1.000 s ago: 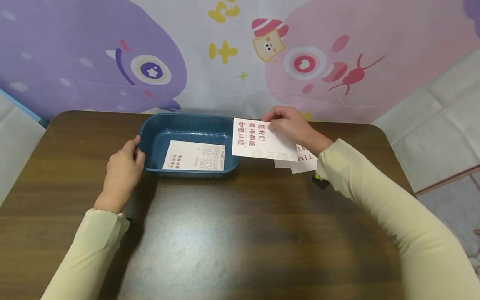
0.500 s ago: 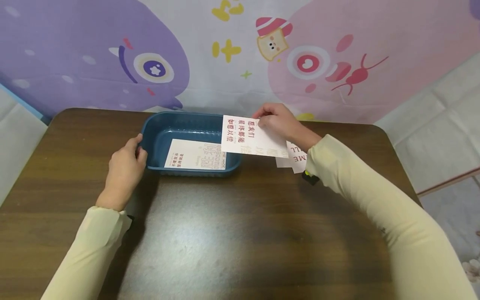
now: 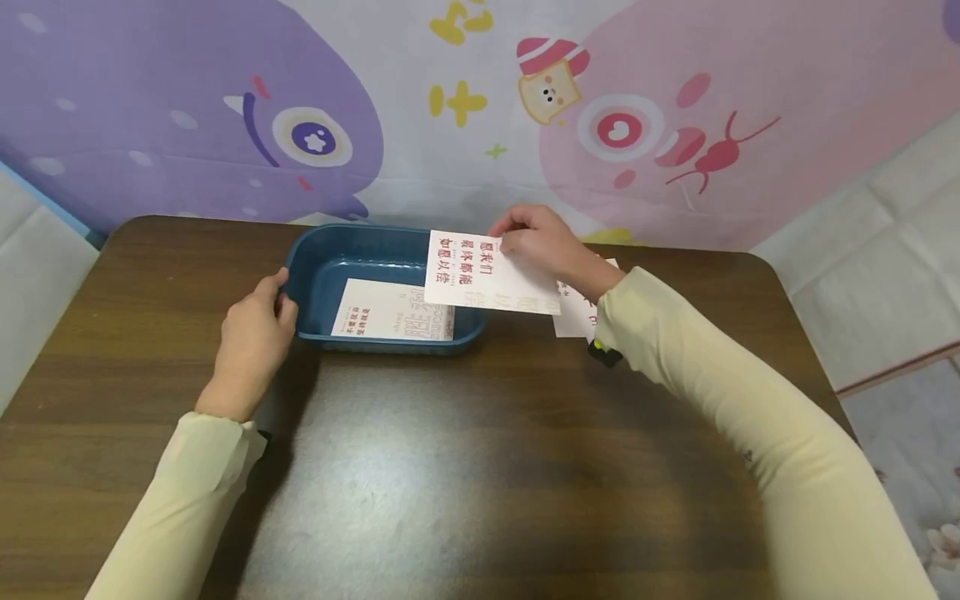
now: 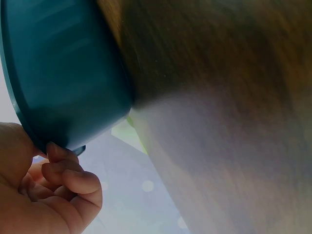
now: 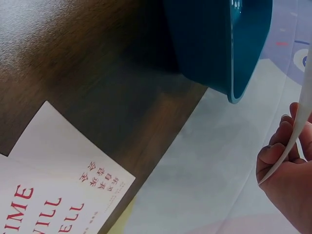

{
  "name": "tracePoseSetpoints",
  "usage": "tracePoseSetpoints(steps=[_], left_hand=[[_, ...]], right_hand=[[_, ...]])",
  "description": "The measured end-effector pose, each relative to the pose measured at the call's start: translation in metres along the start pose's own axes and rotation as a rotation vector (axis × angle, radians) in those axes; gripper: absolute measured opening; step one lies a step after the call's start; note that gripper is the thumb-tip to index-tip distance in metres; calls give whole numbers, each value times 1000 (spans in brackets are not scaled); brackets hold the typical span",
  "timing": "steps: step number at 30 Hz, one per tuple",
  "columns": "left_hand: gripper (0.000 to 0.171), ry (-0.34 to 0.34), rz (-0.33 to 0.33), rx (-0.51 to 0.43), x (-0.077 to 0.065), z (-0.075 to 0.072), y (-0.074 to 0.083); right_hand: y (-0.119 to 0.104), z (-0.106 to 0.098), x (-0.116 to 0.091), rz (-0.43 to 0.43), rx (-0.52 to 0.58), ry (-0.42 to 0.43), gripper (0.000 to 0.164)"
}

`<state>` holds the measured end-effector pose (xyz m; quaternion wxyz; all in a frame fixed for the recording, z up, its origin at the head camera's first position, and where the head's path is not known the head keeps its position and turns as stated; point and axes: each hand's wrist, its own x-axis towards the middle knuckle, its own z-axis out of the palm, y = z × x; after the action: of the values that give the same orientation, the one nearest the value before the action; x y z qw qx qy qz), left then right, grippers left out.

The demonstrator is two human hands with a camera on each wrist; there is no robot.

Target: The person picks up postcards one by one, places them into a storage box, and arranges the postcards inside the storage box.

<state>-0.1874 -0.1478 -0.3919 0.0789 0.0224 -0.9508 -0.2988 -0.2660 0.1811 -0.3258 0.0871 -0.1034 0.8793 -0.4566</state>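
Observation:
My left hand pinches the left end of a dark blue plastic basin; in the left wrist view its curled fingers grip the basin's rim. Inside the basin lies a white printed card with red characters. My right hand pinches another white card by its edge, thumb on the printed face. That card is raised and overlaps the basin's right end in the head view. In the right wrist view the held card shows nearly edge-on between thumb and fingers.
Several more white cards with red lettering lie on the table right of the basin, partly hidden under my right arm. The brown wooden table reaches back to a cartoon-printed cloth. A tiled wall stands to the right.
My right hand has carried its card leftward, from beside the basin to over its right end. The left hand keeps its grip on the basin.

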Motion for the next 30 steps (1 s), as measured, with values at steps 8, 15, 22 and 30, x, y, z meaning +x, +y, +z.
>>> tracePoseSetpoints(steps=[8,15,22,30], left_hand=[[47,-10,-7,-3,0,0,0],[47,1,3,-4,1,0,0],[47,-4,-4,3,0,0,-1],[47,0,-5,1,-1,0,0]], right_hand=[[-5,7,4,23,-14,-15,28],[-8,16,10,10,-35,-17,30],[-13,25,15,12,-44,-30,29],[-15,33,18,-15,-58,-40,29]])
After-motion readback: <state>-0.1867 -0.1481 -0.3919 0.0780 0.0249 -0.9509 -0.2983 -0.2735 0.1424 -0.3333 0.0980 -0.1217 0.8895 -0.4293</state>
